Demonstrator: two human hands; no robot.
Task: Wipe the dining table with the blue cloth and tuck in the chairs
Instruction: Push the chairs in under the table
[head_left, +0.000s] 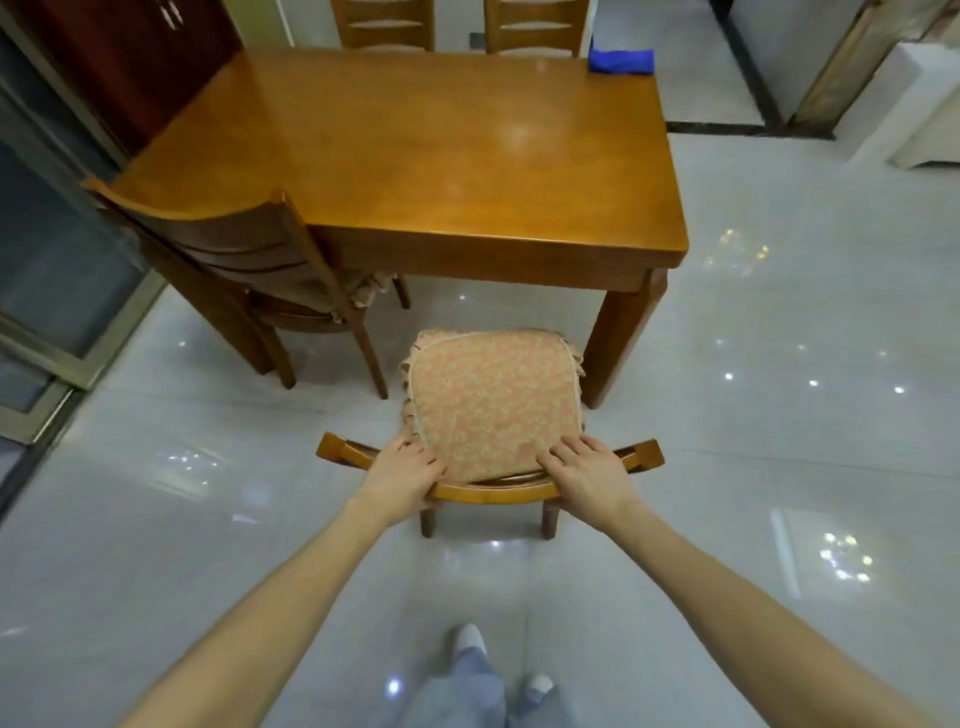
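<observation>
Gleaming wooden table (415, 156), blue cloth (621, 61) on corner, glossy floor (779, 467)

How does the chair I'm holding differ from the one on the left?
The held chair stands clear of the table; the left chair has its seat partly under. The left hand and right hand grip the held chair's back; the left chair is untouched. Both are wooden, cushioned.

**Clearances about the dining table.** The pulled-out chair (493, 405) stood off the dining table's (415, 156) near edge, with a strip of tiled floor (493, 306) open between them. The table's near-right leg (618, 343) stood just beside the seat's front corner. An angled chair (249, 260) blocked the near-left corner. A far-left chair (382, 26) and a far-right chair (535, 26) lined the far edge. Floor right of the table lay open.
</observation>
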